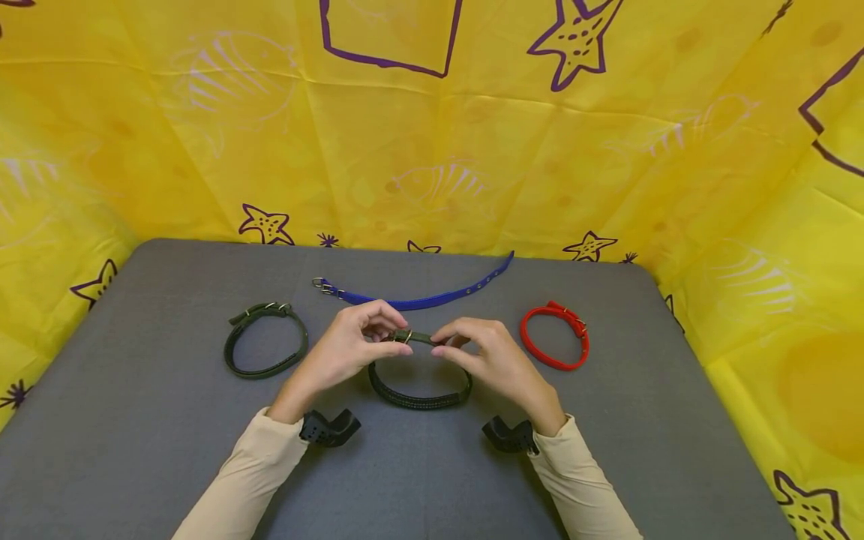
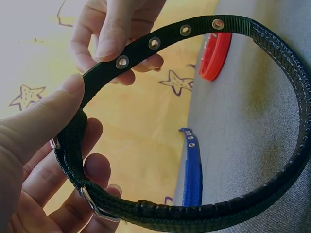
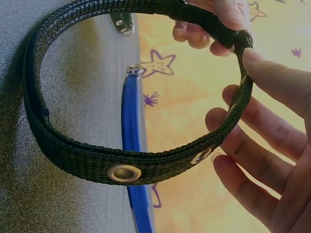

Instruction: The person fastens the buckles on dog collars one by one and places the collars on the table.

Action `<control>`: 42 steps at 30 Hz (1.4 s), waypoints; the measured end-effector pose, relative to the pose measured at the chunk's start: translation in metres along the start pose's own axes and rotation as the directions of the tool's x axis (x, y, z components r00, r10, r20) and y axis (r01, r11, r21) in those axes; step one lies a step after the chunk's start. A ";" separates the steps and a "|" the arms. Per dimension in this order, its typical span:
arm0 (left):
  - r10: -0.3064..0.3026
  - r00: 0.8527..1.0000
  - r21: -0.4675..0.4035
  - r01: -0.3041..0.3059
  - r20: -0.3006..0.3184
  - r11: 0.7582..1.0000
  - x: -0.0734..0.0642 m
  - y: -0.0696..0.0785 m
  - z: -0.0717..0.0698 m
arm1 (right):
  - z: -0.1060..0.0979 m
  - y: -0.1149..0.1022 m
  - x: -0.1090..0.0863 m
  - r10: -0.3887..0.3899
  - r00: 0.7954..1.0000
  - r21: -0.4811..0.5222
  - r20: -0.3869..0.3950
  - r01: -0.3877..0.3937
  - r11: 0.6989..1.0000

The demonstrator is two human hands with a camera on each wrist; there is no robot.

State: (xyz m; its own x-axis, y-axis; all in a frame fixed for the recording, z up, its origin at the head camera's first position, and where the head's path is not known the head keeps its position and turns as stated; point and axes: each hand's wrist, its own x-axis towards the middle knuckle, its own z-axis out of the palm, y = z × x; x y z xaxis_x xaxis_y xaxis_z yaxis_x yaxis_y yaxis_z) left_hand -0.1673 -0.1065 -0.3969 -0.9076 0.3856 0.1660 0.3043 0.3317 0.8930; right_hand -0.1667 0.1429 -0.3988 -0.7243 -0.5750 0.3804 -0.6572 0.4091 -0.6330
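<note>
Both hands hold a dark green collar [image 1: 420, 403] bent into a loop above the table. Thumb and fingers of my left hand [image 1: 346, 341] pinch its buckle end; a metal ring [image 2: 97, 206] shows by those fingers in the left wrist view. My right hand [image 1: 496, 352] grips the strap end between thumb and fingers. Several metal eyelets [image 2: 154, 43] run along that strap. In the right wrist view the loop's padded lining [image 3: 46, 36] faces inward. Fingers partly hide the buckle, so I cannot tell whether it is fastened.
Left of the hands lies another dark green collar [image 1: 270, 371], closed in a ring. A red collar [image 1: 529, 343], also ringed, is at the right. Behind the hands a blue collar [image 1: 425, 303] stretches out unbuckled. A yellow patterned cloth [image 1: 432, 135] borders the grey table [image 1: 135, 420].
</note>
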 end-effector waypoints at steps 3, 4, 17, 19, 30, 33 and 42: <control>-0.006 1.000 0.008 0.006 0.007 1.000 0.000 -0.001 0.000 | 0.000 0.000 0.000 -0.021 1.000 -0.001 0.001 0.021 1.000; -0.006 1.000 0.010 0.006 0.011 1.000 0.000 -0.001 0.000 | 0.000 -0.001 0.000 -0.031 1.000 -0.005 0.000 0.031 1.000; -0.011 0.994 0.031 0.008 0.113 0.999 0.001 -0.005 -0.007 | 0.000 0.002 0.000 -0.044 0.999 -0.056 -0.015 0.043 0.997; 0.002 0.993 0.023 -0.005 0.119 1.000 0.001 -0.005 -0.008 | 0.000 0.002 0.000 -0.046 0.999 -0.058 -0.014 0.045 0.997; -0.013 0.993 -0.007 0.014 0.114 1.000 0.000 -0.002 -0.002 | 0.004 -0.002 0.000 -0.087 0.996 -0.084 0.010 0.087 0.993; -0.014 0.993 -0.008 0.015 0.119 1.000 0.000 -0.002 -0.001 | 0.004 -0.003 -0.001 -0.089 0.996 -0.103 0.024 0.091 0.991; -0.034 0.986 0.048 0.026 0.166 0.999 -0.001 -0.002 -0.007 | 0.004 -0.001 -0.003 -0.055 0.997 -0.130 0.054 0.062 0.990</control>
State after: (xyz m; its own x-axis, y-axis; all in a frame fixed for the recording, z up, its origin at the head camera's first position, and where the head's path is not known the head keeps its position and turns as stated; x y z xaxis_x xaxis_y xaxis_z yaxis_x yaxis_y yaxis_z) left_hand -0.1688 -0.1140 -0.3961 -0.8569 0.5115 0.0642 0.2939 0.3825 0.8759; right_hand -0.1627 0.1410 -0.4020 -0.6744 -0.6344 0.3778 -0.7224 0.4611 -0.5152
